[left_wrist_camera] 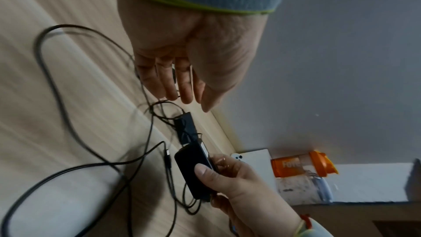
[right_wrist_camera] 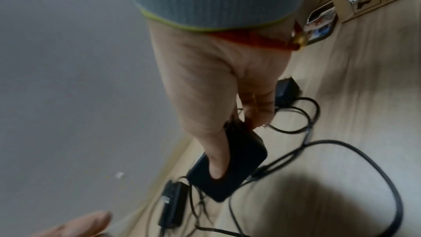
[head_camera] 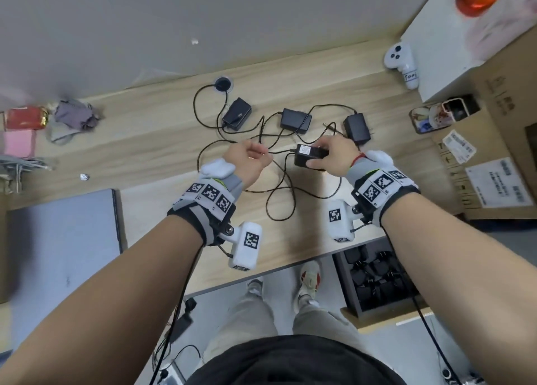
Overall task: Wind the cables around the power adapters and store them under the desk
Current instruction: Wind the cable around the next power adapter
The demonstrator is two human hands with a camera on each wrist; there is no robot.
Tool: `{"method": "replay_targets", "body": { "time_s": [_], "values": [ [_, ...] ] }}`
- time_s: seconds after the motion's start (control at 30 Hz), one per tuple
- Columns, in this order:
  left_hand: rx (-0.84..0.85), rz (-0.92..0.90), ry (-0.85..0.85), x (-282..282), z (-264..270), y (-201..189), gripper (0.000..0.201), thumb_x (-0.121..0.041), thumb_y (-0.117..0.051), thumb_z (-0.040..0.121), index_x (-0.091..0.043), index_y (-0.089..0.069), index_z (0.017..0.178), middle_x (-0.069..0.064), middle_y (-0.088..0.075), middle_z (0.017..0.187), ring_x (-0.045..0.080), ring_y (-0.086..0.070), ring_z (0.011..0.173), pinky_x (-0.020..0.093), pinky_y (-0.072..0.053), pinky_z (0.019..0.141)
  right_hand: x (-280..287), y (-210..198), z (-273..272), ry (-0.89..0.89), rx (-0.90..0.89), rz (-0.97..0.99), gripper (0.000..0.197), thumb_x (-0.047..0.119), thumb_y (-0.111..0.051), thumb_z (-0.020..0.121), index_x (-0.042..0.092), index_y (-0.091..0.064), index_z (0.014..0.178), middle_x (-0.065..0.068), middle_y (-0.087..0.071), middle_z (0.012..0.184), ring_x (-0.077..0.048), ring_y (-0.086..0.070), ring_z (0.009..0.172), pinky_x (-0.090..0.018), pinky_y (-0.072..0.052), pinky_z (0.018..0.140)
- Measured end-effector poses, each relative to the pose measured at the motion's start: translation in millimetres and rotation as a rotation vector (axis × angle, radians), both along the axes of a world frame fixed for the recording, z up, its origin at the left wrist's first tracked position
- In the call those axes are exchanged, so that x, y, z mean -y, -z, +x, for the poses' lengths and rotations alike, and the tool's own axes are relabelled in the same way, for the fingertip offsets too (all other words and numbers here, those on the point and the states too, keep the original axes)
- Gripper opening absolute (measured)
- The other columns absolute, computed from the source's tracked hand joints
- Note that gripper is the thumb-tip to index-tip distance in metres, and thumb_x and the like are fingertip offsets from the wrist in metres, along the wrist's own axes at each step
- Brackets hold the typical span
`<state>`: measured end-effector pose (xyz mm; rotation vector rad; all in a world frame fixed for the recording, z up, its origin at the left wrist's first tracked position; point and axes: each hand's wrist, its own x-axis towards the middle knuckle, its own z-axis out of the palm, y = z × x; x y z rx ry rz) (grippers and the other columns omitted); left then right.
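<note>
Black adapter (head_camera: 309, 156) gripped in right hand (head_camera: 334, 155), left hand (head_camera: 247, 159) pinching its cable (head_camera: 279, 152); winding unstarted, three adapters (head_camera: 295, 120) wait

4 adapters (head_camera: 311, 155), 1 phone (head_camera: 429, 121), 1 laptop (head_camera: 64, 239).

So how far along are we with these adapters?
Done: a bin under the desk already holds black adapters. In hand: the right hand grips one adapter while the left hand pinches a cable; no turns show on it yet. Left: three adapters lie on the desk with cables tangled and unwound.
</note>
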<state>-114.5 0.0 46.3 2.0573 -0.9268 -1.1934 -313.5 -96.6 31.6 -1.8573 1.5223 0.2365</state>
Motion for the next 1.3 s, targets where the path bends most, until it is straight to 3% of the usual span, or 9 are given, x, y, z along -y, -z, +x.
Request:
{"method": "replay_targets", "body": {
  "time_s": [0.2,0.4,0.5,0.63,0.73,0.9,1.0,1.1,1.3],
  "values": [
    [0.044,-0.162,0.093,15,-8,-67,0.029,-0.035,-0.076,0.083,-0.019,-0.069,0.106,-0.007,-0.070,0.097,0.009,-0.066,0.090,0.019,-0.050,0.083,-11,-82,-3,-0.097,0.358,-0.011,0.024,0.030,-0.082,0.077,0.025,-0.068,0.095,0.001,-0.069,0.092,-0.016,-0.061,0.083,-0.019,-0.046,0.074],
    [0.007,-0.212,0.313,14,-17,-137,0.053,-0.068,-0.076,0.059,-0.031,-0.070,0.096,-0.015,-0.070,0.082,0.002,-0.065,0.076,0.019,-0.050,0.071,-12,-166,-4,-0.091,0.666,-0.026,0.031,0.014,-0.083,0.076,0.012,-0.068,0.104,-0.011,-0.073,0.100,-0.030,-0.069,0.094,-0.043,-0.054,0.090],
    [0.092,-0.281,0.388,11,-25,-171,0.041,-0.059,-0.073,0.076,-0.020,-0.069,0.088,-0.013,-0.057,0.060,-0.001,-0.050,0.053,0.019,-0.039,0.054,-11,-200,-6,-0.067,0.779,-0.067,0.039,0.011,-0.081,0.078,0.017,-0.062,0.111,-0.005,-0.073,0.103,-0.036,-0.066,0.100,-0.044,-0.053,0.096],
    [-0.049,-0.413,0.187,6,-32,-194,0.026,-0.036,-0.066,0.092,-0.010,-0.063,0.099,0.005,-0.065,0.079,0.014,-0.064,0.065,0.024,-0.054,0.056,-17,-217,-10,-0.009,0.894,-0.137,0.053,0.012,-0.081,0.079,0.015,-0.055,0.125,-0.012,-0.068,0.112,-0.018,-0.058,0.081,-0.026,-0.054,0.081],
    [-0.230,-0.448,-0.006,6,-33,-212,0.031,-0.030,-0.059,0.097,-0.003,-0.056,0.111,0.012,-0.065,0.092,0.024,-0.067,0.075,0.027,-0.059,0.060,-23,-217,-11,0.004,0.896,-0.045,0.052,0.000,-0.073,0.083,0.010,-0.051,0.129,-0.011,-0.062,0.113,-0.015,-0.060,0.089,-0.021,-0.054,0.082],
    [-0.375,-0.475,-0.069,1,-41,-245,0.033,-0.039,-0.051,0.100,-0.006,-0.055,0.102,0.015,-0.067,0.083,0.028,-0.066,0.071,0.033,-0.056,0.068,-51,-209,10,-0.275,0.716,-0.004,0.026,0.022,-0.061,0.096,0.012,-0.065,0.119,-0.006,-0.067,0.114,-0.017,-0.063,0.106,-0.021,-0.049,0.092],
    [-0.377,-0.477,-0.055,-7,-43,-266,0.036,-0.043,-0.048,0.101,-0.008,-0.055,0.104,0.011,-0.063,0.085,0.023,-0.067,0.072,0.030,-0.058,0.064,-60,-211,17,-0.306,0.660,-0.026,0.037,0.042,-0.049,0.100,0.016,-0.071,0.086,-0.020,-0.070,0.097,-0.039,-0.062,0.086,-0.047,-0.048,0.090],
    [-0.262,-0.455,-0.027,-15,-33,-271,0.032,-0.046,-0.050,0.099,-0.014,-0.053,0.097,0.010,-0.063,0.089,0.019,-0.069,0.072,0.036,-0.058,0.072,-62,-220,13,-0.298,0.696,0.018,0.046,0.040,-0.043,0.103,0.011,-0.056,0.069,-0.009,-0.060,0.065,-0.016,-0.053,0.058,-0.025,-0.047,0.068],
    [-0.286,-0.283,0.056,-32,-24,-268,0.031,-0.041,-0.054,0.098,-0.012,-0.055,0.108,0.008,-0.059,0.090,0.024,-0.068,0.071,0.038,-0.062,0.071,-53,-231,5,-0.041,0.805,-0.084,0.050,0.047,-0.043,0.101,0.015,-0.061,0.068,0.008,-0.030,0.053,-0.012,-0.028,0.049,-0.028,-0.029,0.054]
  ]
}}
